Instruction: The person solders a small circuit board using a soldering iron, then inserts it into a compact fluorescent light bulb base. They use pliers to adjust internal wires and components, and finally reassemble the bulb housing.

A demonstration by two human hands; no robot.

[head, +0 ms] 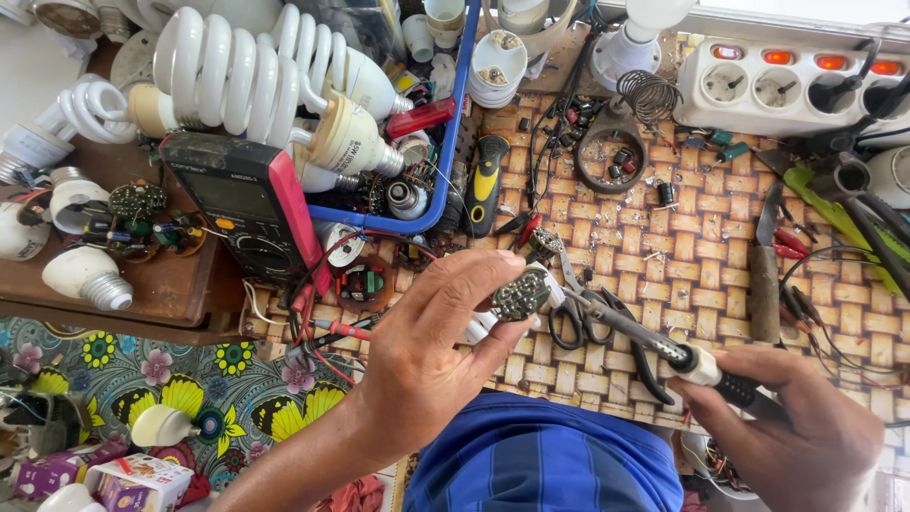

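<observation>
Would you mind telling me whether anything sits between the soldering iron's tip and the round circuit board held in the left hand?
Nothing visible does. The soldering iron in the right hand reaches the round circuit board held by the left hand; the scissors lie underneath on the mat.

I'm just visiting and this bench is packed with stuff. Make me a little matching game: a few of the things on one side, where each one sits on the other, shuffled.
Things:
1. round circuit board
2. soldering iron
3. multimeter
4. power strip

Places:
A. top right of the bench, switches lit red
B. pinched in the left hand
C. left of the blue tray, under the spiral bulbs
D. held in the right hand, tip pointing at the board

Pairs: 1-B, 2-D, 3-C, 4-A
</observation>
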